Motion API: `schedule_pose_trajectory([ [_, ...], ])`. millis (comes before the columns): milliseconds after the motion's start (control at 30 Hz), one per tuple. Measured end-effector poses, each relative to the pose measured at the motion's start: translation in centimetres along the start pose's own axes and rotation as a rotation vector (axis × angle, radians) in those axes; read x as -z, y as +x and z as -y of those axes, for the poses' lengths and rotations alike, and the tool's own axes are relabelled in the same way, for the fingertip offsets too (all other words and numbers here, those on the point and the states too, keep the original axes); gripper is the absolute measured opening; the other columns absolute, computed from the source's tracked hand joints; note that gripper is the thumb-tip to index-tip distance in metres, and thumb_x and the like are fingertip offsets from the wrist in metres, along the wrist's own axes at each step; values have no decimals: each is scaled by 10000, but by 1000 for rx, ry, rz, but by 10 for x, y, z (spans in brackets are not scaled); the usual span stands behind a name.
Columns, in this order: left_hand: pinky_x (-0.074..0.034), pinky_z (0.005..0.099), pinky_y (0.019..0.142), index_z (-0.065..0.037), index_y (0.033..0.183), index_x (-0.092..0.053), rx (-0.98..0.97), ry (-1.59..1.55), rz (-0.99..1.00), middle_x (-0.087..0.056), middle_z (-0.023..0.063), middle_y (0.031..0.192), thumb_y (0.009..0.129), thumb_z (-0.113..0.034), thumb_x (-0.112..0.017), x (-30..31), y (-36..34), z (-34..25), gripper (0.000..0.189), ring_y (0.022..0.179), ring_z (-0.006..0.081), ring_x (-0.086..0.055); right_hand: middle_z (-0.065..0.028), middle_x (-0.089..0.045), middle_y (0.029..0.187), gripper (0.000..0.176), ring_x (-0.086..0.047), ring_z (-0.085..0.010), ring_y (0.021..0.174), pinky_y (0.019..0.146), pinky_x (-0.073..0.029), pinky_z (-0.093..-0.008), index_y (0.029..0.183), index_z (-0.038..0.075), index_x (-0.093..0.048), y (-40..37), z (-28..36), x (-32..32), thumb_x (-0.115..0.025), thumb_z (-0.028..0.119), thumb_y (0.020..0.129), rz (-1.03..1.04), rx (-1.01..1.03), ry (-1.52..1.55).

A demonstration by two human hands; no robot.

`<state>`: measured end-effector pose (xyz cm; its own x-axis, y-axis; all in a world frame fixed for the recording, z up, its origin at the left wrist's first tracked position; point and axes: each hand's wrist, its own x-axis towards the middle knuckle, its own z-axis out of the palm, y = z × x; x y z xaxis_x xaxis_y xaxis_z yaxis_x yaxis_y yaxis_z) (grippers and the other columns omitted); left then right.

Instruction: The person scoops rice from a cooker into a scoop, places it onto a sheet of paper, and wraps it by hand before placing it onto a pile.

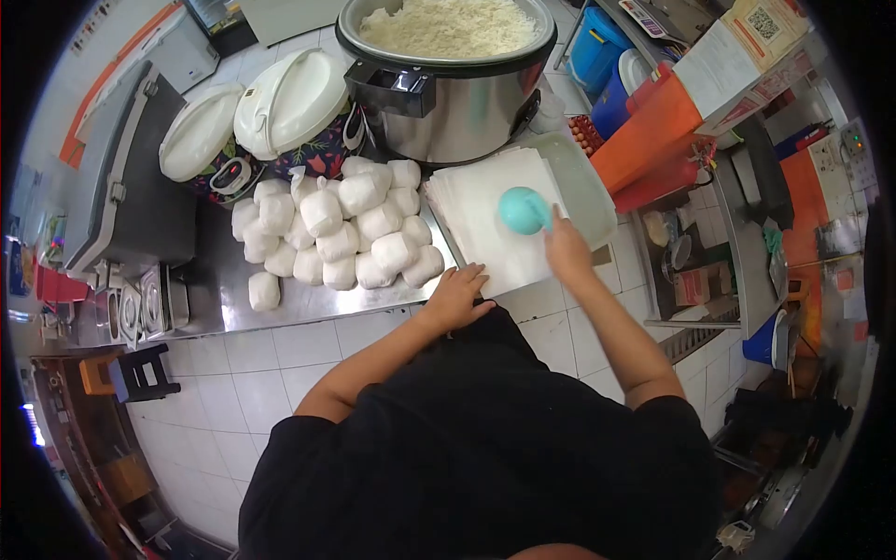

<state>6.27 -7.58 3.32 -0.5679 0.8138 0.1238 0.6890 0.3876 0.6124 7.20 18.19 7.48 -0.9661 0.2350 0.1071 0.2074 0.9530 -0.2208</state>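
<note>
My right hand (567, 250) is closed around the short handle of a turquoise scoop (523, 211). The scoop's rounded bowl faces up, over a stack of white paper sheets (495, 257) at the table's right end; anything beneath it is hidden. At the front left corner of the stack, my left hand (456, 297) lies with fingers stretched out on the table edge. To its left is a heap of white wrapped bundles (336, 224). Behind the paper stands a large metal rice cooker (443, 121) without its lid, full of cooked rice (448, 26).
Two lidded rice cookers with flowered sides (297, 103) stand behind the bundles. A grey cooler box (131, 168) and metal containers (163, 303) are at the left. A pale green tray (579, 187) lies partly under the paper. Metal shelving (719, 243) is off to the right.
</note>
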Motion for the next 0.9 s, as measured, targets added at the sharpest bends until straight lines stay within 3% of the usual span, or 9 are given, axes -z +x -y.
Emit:
schedule_pose_trajectory([
  [133, -318, 526, 1035, -21, 1237, -511, 66, 76, 1, -424, 181, 1390, 811, -381, -669, -10, -8, 6, 580, 1314, 334, -366, -240, -569, 1014, 576, -583, -381, 923, 776, -476, -461, 1399, -5, -335, -15, 13, -22, -549, 203, 906, 225, -62, 42],
  [233, -280, 538, 1068, -31, 1256, -508, 102, 91, 49, -412, 154, 1412, 806, -387, -672, -16, -17, 5, 597, 1357, 288, -331, -271, -552, 1167, 608, -565, -409, 1038, 893, -447, -453, 1411, -10, -313, -13, -16, -7, -569, 160, 886, 20, -154, 236],
  [333, -273, 549, 1067, -44, 1270, -502, 88, 102, 30, -413, 143, 1413, 783, -394, -695, -15, -13, 5, 630, 1362, 284, -325, -291, -528, 1218, 580, -536, -413, 1108, 932, -426, -447, 1388, -21, -341, 12, -90, -16, -567, 145, 880, -145, -108, 342],
  [533, -269, 522, 1069, -60, 1260, -520, 177, 95, 18, -446, 124, 1392, 704, -403, -759, -14, 11, -5, 696, 1324, 293, -370, -300, -514, 1230, 589, -504, -402, 1158, 956, -412, -438, 1351, -41, -382, 60, -135, -11, -606, 215, 870, 111, -153, 172],
  [600, -280, 510, 1060, -71, 1240, -543, 252, 118, 44, -464, 112, 1381, 681, -394, -776, -16, 17, -5, 686, 1311, 287, -386, -247, -523, 1257, 586, -483, -386, 1190, 980, -399, -438, 1277, -11, -482, 66, -116, 8, -697, 244, 795, -152, 249, 51],
  [633, -287, 493, 1053, -74, 1224, -558, 273, 134, 37, -480, 109, 1368, 670, -371, -787, -10, 20, -12, 668, 1292, 276, -411, -247, -523, 1257, 586, -483, -386, 1190, 980, -399, -438, 1277, -11, -482, 65, -110, 13, -697, 244, 795, -117, 255, 65],
  [700, -299, 493, 1047, -78, 1224, -559, 306, 135, 42, -482, 100, 1363, 649, -371, -797, -14, 21, -15, 688, 1284, 253, -423, -185, -512, 1295, 604, -439, -373, 1237, 1016, -359, -434, 1163, 31, -582, 60, -103, 15, -811, 256, 651, 365, 602, 496],
  [800, -316, 482, 1034, -85, 1205, -578, 346, 127, 11, -502, 83, 1346, 629, -341, -814, -10, 27, -19, 673, 1266, 222, -449, -161, -470, 1362, 620, -399, -355, 1291, 1057, -324, -448, 1104, 41, -617, 36, -110, -6, -846, 282, 580, 560, 801, 401],
  [900, -327, 440, 1016, -80, 1157, -616, 405, 38, -20, -548, 79, 1304, 631, -304, -822, -9, 30, -22, 608, 1253, 226, -470, -154, -435, 1403, 602, -361, -332, 1332, 1086, -294, -447, 1112, 62, -620, 32, -120, -12, -839, 282, 597, 592, 833, 347],
])
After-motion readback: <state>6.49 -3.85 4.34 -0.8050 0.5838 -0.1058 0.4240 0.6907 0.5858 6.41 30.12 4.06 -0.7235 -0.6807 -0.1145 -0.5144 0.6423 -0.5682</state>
